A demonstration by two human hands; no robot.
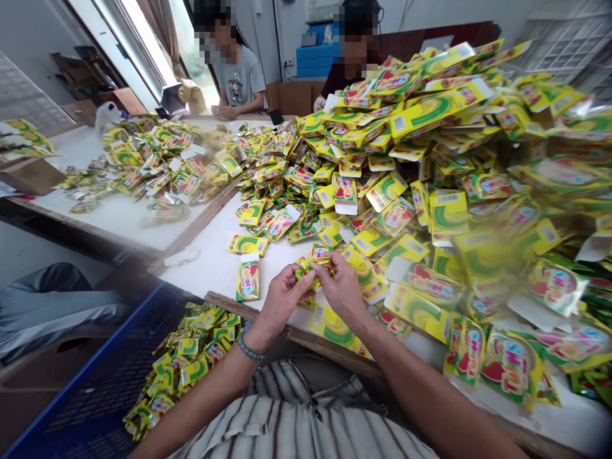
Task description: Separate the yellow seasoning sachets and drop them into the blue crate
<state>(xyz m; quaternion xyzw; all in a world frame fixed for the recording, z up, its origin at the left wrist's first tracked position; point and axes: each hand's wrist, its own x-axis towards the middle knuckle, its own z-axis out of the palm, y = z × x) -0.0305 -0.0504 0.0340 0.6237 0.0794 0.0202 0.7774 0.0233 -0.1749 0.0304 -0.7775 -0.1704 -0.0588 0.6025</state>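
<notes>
Sachets (319,258) pinched between left hand (283,301), right hand (342,288); lettering unreadable.

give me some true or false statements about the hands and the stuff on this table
1. The left hand and right hand pinch small yellow packets above the white table. True.
2. The beaded bracelet is on the right wrist. False: it is on the left wrist.
3. A blue crate beside the table holds more yellow packets. True.
4. The big heap of packets lies on the floor. False: it is on the table.
5. Nobody else is at the table. False: a person in a grey T-shirt and a person in a dark top are at its far end.
</notes>
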